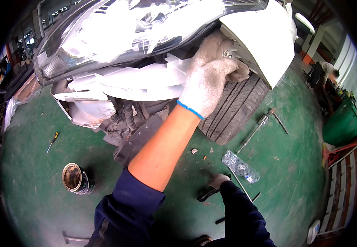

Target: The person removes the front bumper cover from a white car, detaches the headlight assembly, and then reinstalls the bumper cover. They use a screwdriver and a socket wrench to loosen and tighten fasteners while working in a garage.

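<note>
Two hands in view, left hand [209, 76] and right hand [219, 181], both in off-white knit gloves. Left fingers: curled in, narrow, at the edge of the glossy white curved fender panel [265, 39], where it meets the big clear-plastic headlight [116, 33]. Small shiny metal piece [228, 53] sits at those fingers; can't tell if it's gripped or only touched. Right fingers: low, near side, at a black elongated object [205, 194] by the floor; mostly hidden, can't tell if closed on it.

Left glove has a blue cuff edge, then bare forearm, then dark navy sleeve [137, 193]. Right arm is navy down to the glove.

Just under the left hand, toward the right: black treaded rubber tyre [234, 109]. Left of the hand, below the headlight: long white moulded panel [141, 84].

Green painted floor [285, 173]. Right side: clear crumpled plastic bottle [240, 166], thin metal rod [241, 185] just beside it, long silver metal bar [250, 135] farther off. Left side: yellow-and-black-handled screwdriver [55, 136]; nearer, open round metal can [84, 185], brown inside. Far right: another person [326, 68], near a green bin [341, 123].
</note>
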`<state>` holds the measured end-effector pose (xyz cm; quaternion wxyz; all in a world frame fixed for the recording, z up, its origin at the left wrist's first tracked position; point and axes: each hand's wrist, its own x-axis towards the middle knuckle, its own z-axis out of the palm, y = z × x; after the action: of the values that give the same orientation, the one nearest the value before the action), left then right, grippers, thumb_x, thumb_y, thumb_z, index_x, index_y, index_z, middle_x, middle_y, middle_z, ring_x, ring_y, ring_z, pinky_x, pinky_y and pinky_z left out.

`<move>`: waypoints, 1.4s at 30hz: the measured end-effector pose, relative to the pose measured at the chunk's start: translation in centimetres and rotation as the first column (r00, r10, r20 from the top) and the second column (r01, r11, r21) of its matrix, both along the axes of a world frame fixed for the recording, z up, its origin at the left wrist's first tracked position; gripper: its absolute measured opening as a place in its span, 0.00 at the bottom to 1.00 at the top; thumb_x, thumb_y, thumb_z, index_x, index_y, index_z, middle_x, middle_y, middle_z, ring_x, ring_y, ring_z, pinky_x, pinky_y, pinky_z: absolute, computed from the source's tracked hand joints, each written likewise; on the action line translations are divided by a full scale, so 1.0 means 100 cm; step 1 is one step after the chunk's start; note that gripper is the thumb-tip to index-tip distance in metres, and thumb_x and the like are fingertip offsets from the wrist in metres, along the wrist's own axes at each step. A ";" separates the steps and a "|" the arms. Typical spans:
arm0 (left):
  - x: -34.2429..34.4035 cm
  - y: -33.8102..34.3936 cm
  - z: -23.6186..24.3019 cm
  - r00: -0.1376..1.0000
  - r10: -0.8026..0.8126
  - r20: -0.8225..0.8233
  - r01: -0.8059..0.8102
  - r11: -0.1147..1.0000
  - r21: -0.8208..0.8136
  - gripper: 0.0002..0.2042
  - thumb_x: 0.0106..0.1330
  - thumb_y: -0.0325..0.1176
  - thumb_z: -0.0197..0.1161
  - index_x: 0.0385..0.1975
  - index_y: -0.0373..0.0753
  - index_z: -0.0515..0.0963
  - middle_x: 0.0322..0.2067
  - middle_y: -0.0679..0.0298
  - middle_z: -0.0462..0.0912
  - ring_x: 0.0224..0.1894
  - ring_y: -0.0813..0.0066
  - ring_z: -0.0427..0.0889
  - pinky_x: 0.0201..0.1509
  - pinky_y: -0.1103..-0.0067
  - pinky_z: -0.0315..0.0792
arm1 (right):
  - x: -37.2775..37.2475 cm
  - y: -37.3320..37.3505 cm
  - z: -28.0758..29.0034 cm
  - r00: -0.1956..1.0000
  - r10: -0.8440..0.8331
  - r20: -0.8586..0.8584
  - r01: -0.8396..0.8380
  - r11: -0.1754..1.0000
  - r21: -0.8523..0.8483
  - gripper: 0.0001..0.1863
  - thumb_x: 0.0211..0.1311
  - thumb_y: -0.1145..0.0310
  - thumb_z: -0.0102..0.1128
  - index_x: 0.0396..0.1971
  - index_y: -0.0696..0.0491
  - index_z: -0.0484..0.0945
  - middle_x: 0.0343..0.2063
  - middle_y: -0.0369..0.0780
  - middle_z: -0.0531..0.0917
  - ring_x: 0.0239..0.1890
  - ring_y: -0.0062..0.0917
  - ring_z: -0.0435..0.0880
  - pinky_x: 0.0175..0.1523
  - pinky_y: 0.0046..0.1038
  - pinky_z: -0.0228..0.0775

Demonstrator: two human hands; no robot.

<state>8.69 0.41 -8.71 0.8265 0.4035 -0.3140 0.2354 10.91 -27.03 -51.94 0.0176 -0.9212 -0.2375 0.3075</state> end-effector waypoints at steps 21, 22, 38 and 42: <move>0.001 0.003 -0.003 0.999 0.031 0.033 -0.033 0.997 0.073 0.31 0.67 0.19 0.52 0.72 0.28 0.57 0.59 0.48 0.75 0.42 0.65 0.83 0.47 0.67 0.78 | -0.002 0.001 0.000 0.999 0.038 0.003 -0.038 0.999 -0.016 0.27 0.60 0.43 0.59 0.49 0.47 0.85 0.47 0.45 0.88 0.52 0.42 0.86 0.55 0.44 0.78; 0.001 0.002 -0.003 0.999 0.019 0.030 -0.020 0.998 0.052 0.29 0.65 0.18 0.50 0.69 0.29 0.59 0.58 0.50 0.76 0.41 0.68 0.83 0.45 0.70 0.78 | -0.002 0.001 0.000 1.000 0.028 -0.004 -0.028 0.999 -0.022 0.27 0.59 0.42 0.60 0.51 0.46 0.84 0.46 0.45 0.88 0.51 0.42 0.86 0.54 0.44 0.78; -0.002 0.002 -0.003 0.997 0.078 -0.004 -0.077 0.993 0.085 0.28 0.68 0.21 0.53 0.69 0.29 0.61 0.54 0.49 0.78 0.42 0.64 0.84 0.51 0.66 0.81 | -0.004 0.009 0.010 0.998 0.013 -0.056 -0.015 0.999 -0.030 0.27 0.59 0.44 0.59 0.49 0.49 0.85 0.49 0.44 0.87 0.54 0.41 0.85 0.58 0.43 0.77; -0.001 0.002 -0.008 0.995 0.103 -0.008 -0.102 0.989 0.104 0.30 0.68 0.21 0.54 0.71 0.29 0.58 0.56 0.49 0.77 0.44 0.62 0.85 0.53 0.64 0.82 | -0.005 0.008 0.009 0.997 -0.032 -0.072 0.031 0.999 -0.014 0.28 0.59 0.44 0.59 0.50 0.49 0.84 0.50 0.44 0.87 0.55 0.41 0.85 0.59 0.42 0.77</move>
<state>8.60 0.66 -9.55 0.7936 0.4628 -0.2989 0.2583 10.46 -26.28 -51.03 0.0249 -0.9132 -0.2202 0.3419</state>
